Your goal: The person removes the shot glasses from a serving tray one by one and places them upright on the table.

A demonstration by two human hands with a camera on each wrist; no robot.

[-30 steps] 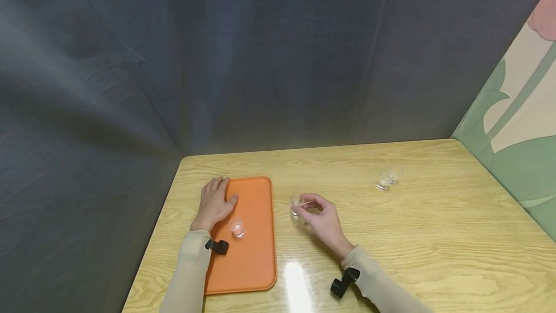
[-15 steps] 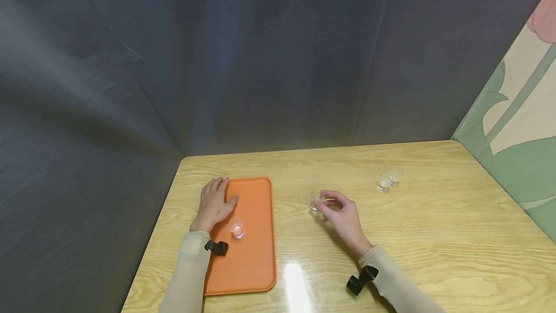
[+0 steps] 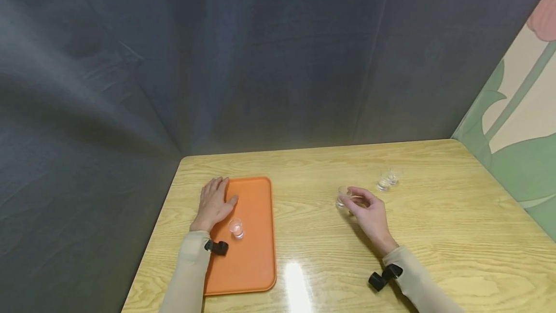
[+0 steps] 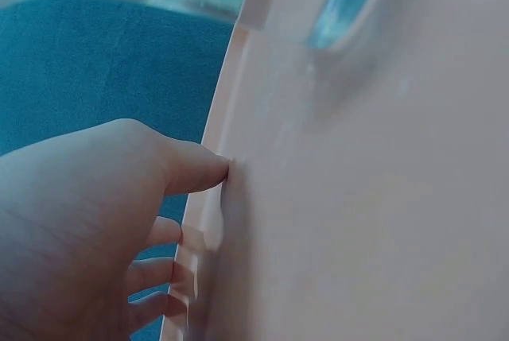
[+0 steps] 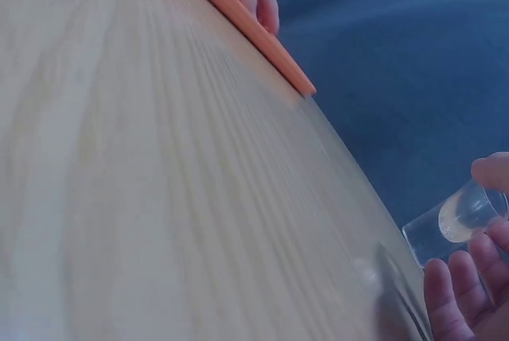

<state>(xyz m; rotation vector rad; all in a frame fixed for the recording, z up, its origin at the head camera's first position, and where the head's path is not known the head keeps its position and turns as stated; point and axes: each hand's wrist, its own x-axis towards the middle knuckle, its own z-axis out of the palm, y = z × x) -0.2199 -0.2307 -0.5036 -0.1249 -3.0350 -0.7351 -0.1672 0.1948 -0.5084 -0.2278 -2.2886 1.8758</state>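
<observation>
My left hand (image 3: pixel 214 206) is at the left edge of an orange tray (image 3: pixel 256 264). In the left wrist view its thumb lies over the rim (image 4: pixel 208 222) while the other fingertips meet the rim from outside, so it grips the edge. A small clear shot glass (image 3: pixel 236 228) stands upright on the tray beside that wrist. My right hand (image 3: pixel 369 211) pinches another clear shot glass (image 3: pixel 341 198) between thumb and fingers, right of the tray. The right wrist view shows this glass (image 5: pixel 452 222) partly covered by fingers; whether its base touches the table I cannot tell.
Two more clear shot glasses (image 3: pixel 383 183) stand close together toward the back right of the wooden table (image 3: pixel 456 235). Dark cloth (image 3: pixel 278 62) hangs behind and to the left. A panel with a flower pattern (image 3: pixel 521 158) borders the right side.
My right hand has moved steadily to the right and slightly back, carrying the shot glass away from the tray. The left hand, the tray and the other glasses have stayed in place.
</observation>
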